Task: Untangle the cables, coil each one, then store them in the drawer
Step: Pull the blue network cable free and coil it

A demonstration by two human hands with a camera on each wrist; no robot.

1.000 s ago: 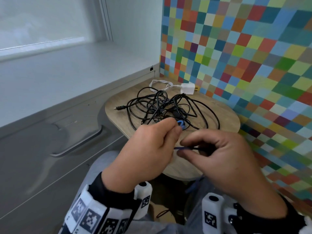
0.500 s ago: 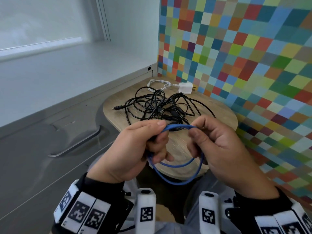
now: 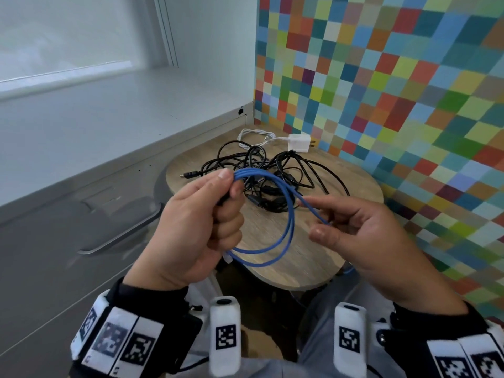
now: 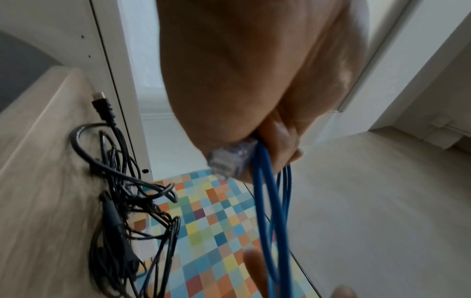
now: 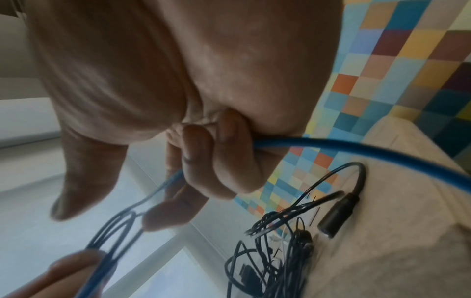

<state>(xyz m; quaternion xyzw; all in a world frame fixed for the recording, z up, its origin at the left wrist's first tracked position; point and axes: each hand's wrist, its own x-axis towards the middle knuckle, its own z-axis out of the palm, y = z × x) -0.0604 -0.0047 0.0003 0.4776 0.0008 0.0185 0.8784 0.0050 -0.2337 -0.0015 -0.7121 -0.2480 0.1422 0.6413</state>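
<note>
At the centre of the head view, the left hand (image 3: 196, 227) is clenched around a blue cable (image 3: 289, 227), gathered into loops that hang down and to the right, the coil's long axis running roughly top to bottom. One strand slants toward the lower right into the right hand (image 3: 362, 238), whose curled fingers grasp it. Behind, in the upper middle, a tangle of black cables (image 3: 272, 173) lies on a small wooden table (image 3: 286, 263), beside a white charger (image 3: 298, 143). A grey drawer (image 3: 54, 241) with a metal handle sits at left, closed.
</note>
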